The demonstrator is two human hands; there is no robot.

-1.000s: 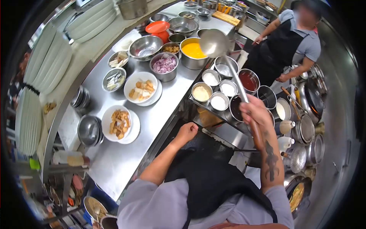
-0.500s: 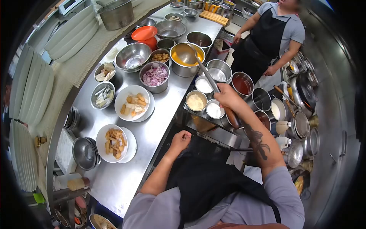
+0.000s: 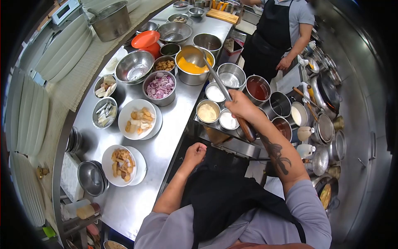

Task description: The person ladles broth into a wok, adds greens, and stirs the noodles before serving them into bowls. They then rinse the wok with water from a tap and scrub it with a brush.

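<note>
right hand (image 3: 239,104) wrapped round ladle (image 3: 217,79), bowl inside yellow-filled pot (image 3: 192,79). left hand (image 3: 195,153) loosely fisted, well apart from pot; contents hidden.

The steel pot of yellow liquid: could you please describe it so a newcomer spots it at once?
On the long stainless-steel counter, find the steel container of sliced purple onions. Just beyond it to the right, by the counter's edge, stands the steel pot. Among its neighbours, it alone holds bright yellow liquid.

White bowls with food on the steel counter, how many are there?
2: one white bowl near the onion pot, the other white bowl beside the stacked steel bowls. Others may be hidden.
</note>
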